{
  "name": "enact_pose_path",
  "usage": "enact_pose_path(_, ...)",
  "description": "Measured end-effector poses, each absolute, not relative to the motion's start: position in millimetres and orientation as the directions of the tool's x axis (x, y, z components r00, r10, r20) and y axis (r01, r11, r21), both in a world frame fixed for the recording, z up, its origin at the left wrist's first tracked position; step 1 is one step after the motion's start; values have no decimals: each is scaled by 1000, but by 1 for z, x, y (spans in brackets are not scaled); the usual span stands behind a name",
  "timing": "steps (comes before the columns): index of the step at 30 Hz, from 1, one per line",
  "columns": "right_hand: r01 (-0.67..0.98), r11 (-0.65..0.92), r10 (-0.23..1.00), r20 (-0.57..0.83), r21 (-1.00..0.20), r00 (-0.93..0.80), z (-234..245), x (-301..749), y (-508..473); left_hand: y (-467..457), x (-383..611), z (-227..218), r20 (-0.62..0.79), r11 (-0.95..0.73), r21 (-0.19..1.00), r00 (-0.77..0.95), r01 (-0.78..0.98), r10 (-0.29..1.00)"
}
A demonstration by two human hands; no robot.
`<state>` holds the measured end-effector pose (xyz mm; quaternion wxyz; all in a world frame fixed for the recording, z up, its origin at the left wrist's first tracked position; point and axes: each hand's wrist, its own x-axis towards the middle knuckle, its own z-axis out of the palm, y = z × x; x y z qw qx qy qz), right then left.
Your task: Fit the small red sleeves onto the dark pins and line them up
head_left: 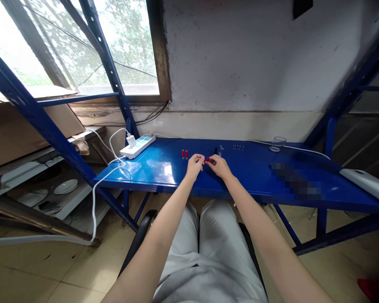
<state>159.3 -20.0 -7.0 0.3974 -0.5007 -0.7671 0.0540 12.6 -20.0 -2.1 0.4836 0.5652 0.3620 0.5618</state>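
Both my hands rest on the blue metal shelf (158, 168) in front of me. My left hand (194, 165) and my right hand (219, 166) meet over a small red part (207, 159), fingers pinched on it from either side. Two more small red pieces (185, 154) stand just beyond my left hand. A small black piece (215, 150) and a small clear piece (220, 148) lie beyond my right hand. A row of several tiny dark parts (238, 147) lies farther back.
A white power strip (137, 146) with a plugged charger and white cable sits at the shelf's left back. A clear glass (277, 143) stands at the back right. A white flat object (366, 183) lies at the far right. Blue rack posts frame both sides.
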Motion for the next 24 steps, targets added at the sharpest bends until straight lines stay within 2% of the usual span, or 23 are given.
enact_pose_path(3, 825, 293, 862, 506, -483, -10, -6, 168, -19, -20, 12, -2, 294, -287, 952, 54, -111, 954)
enact_pose_path(6, 857, 82, 898, 410, -509, 158, -6, 174, -19, -21, 11, -2, 284, -280, 955, 32, -99, 958)
enact_pose_path(10, 840, -68, 915, 301, -538, 267, -4, 178, -16, -22, 10, 0, 273, -271, 959, 16, -85, 962)
enact_pose_path(14, 856, -123, 923, 260, -503, 285, -1, 179, -12, -22, 10, -1, 245, -243, 967, 12, -75, 969)
enact_pose_path(24, 912, -121, 938, 256, -391, 234, -1, 176, 5, -19, 10, -2, 238, -236, 969, 30, -66, 971)
